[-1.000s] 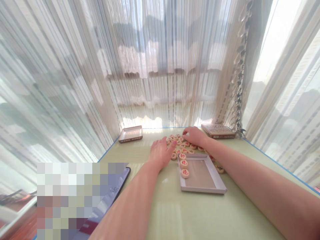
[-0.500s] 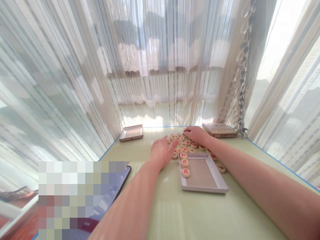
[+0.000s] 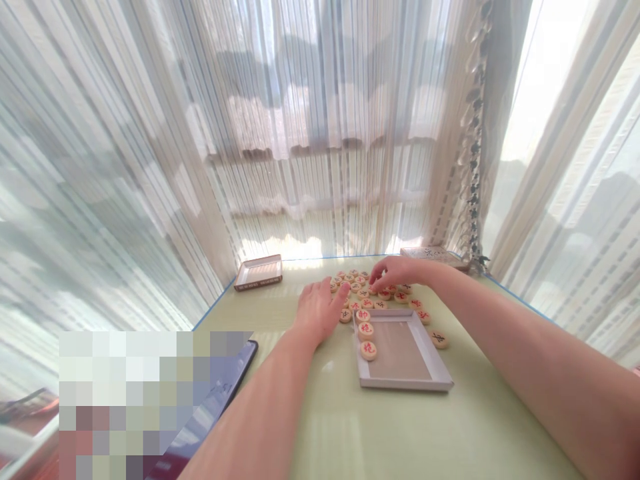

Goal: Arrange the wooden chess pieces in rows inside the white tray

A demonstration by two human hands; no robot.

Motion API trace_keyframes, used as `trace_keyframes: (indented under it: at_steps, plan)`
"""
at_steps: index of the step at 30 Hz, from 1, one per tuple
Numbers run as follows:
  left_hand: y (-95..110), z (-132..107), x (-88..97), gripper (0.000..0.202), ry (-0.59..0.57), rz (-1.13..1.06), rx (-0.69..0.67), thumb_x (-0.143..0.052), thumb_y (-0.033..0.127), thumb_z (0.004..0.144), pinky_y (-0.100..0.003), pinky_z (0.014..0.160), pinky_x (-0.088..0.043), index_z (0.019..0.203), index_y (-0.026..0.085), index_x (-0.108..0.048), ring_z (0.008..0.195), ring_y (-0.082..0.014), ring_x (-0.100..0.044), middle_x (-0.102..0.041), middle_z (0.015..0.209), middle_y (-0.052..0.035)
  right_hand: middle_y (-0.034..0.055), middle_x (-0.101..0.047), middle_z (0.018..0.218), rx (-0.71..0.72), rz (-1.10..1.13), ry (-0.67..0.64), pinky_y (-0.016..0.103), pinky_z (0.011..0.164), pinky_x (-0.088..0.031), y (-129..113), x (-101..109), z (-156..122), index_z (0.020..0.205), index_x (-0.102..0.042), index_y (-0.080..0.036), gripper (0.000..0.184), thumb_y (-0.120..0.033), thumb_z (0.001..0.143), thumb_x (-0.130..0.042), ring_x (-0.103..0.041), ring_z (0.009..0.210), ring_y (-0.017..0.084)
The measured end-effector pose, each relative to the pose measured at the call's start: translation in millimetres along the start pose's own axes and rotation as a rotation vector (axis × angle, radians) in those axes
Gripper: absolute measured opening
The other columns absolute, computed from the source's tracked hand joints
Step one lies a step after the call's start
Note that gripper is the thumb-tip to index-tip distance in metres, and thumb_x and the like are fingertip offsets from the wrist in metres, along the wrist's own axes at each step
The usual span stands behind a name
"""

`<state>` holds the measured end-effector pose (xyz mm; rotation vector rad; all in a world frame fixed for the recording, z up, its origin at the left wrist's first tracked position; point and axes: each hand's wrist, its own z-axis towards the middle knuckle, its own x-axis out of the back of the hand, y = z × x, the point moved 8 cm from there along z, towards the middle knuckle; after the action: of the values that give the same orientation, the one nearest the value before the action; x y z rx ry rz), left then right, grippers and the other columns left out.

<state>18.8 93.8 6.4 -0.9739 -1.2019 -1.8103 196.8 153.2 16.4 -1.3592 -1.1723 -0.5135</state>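
Several round wooden Chinese chess pieces (image 3: 363, 293) with red or black characters lie loosely grouped on the table. My left hand (image 3: 323, 308) rests at their left side, fingers spread, thumb over the nearest pieces, holding nothing. Bent downward, the fingers of my right hand (image 3: 393, 271) close on a piece in the back right of the group; its face is mostly hidden. Nearer to me lies a shallow grey-white box tray (image 3: 440, 363). Along its left side is a column of three red-marked pieces (image 3: 366, 331).
An open shallow box part (image 3: 259, 273) stands at the back left, and a printed flat box (image 3: 435, 257) at the back right, partly behind my right arm. A dark-edged tablet or phone (image 3: 225, 393) lies left, partly pixelated. Sheer curtains (image 3: 320, 133) hang behind the table (image 3: 340, 433).
My right hand has moved from the far edge of the group toward me, onto a piece. My left hand stays almost in place. The view has shifted slightly.
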Motion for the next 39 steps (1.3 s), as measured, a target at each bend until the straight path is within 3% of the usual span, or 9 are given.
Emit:
trace_keyframes:
  at_steps: [7,10,14,22,29,34,39]
  plan:
    - [-4.2,-0.3,-0.9,0.075,-0.005,-0.029,0.027,-0.008,0.062,0.083,-0.039,0.097,-0.027,0.130,0.011,-0.038,0.118,-0.0289,-0.040,-0.051,0.123,-0.0161,-0.0005,-0.059,0.075,0.005,0.077,-0.068,0.023,0.048,-0.036,-1.4,-8.7,1.0,0.100,-0.066,-0.031,0.040,-0.031,0.059,-0.065,-0.047,0.055,0.010]
    - [-3.1,-0.4,-1.0,0.075,-0.006,-0.024,0.019,-0.008,0.062,0.083,-0.039,0.096,-0.028,0.129,0.012,-0.039,0.118,-0.0290,-0.041,-0.051,0.123,-0.0160,0.0007,-0.059,0.083,0.038,0.071,-0.021,0.023,0.048,-0.037,-5.0,-4.4,0.8,0.095,-0.066,-0.028,0.039,-0.035,0.057,-0.067,-0.050,0.059,0.011]
    - [-1.2,0.1,-0.6,0.076,-0.003,-0.003,0.006,-0.007,0.061,0.083,-0.040,0.097,-0.028,0.128,0.010,-0.041,0.117,-0.0295,-0.041,-0.051,0.123,-0.0168,0.0026,-0.063,0.077,0.013,-0.021,-0.012,0.025,0.051,-0.040,-3.3,-5.0,2.9,0.081,-0.068,-0.023,0.035,-0.046,0.054,-0.069,-0.054,0.066,0.016]
    - [-0.7,-0.1,-0.4,0.072,-0.001,0.015,-0.005,-0.009,0.059,0.085,-0.039,0.096,-0.029,0.126,0.011,-0.043,0.116,-0.0278,-0.043,-0.053,0.120,-0.0164,0.0013,-0.060,0.075,0.053,0.010,-0.013,0.023,0.049,-0.038,-4.5,-6.8,5.5,0.095,-0.066,-0.026,0.036,-0.035,0.060,-0.064,-0.051,0.057,0.011]
    - [0.1,-0.1,0.0,0.071,-0.010,0.033,0.000,-0.011,0.059,0.084,-0.039,0.095,-0.030,0.126,0.011,-0.043,0.115,-0.0291,-0.044,-0.053,0.120,-0.0159,0.0029,-0.063,0.079,0.004,-0.062,0.014,0.024,0.051,-0.040,2.3,-7.1,7.4,0.083,-0.065,-0.022,0.042,-0.053,0.054,-0.068,-0.055,0.066,0.015]
    - [2.6,-1.3,2.0,0.070,0.004,0.041,-0.019,-0.011,0.058,0.085,-0.038,0.096,-0.029,0.125,0.012,-0.044,0.115,-0.0281,-0.043,-0.054,0.120,-0.0152,0.0033,-0.064,0.078,-0.012,-0.059,0.018,0.024,0.050,-0.039,2.3,-9.1,8.6,0.084,-0.065,-0.021,0.037,-0.045,0.057,-0.068,-0.056,0.063,0.015]
    - [-1.9,1.7,-1.6,0.070,0.027,0.015,-0.013,-0.011,0.060,0.084,-0.039,0.100,-0.024,0.124,0.012,-0.045,0.119,-0.0278,-0.039,-0.052,0.122,-0.0150,0.0027,-0.065,0.080,0.041,0.014,0.177,0.025,0.056,-0.042,-6.9,12.0,-5.8,0.083,-0.065,-0.020,0.025,-0.037,0.065,-0.060,-0.057,0.071,0.017]
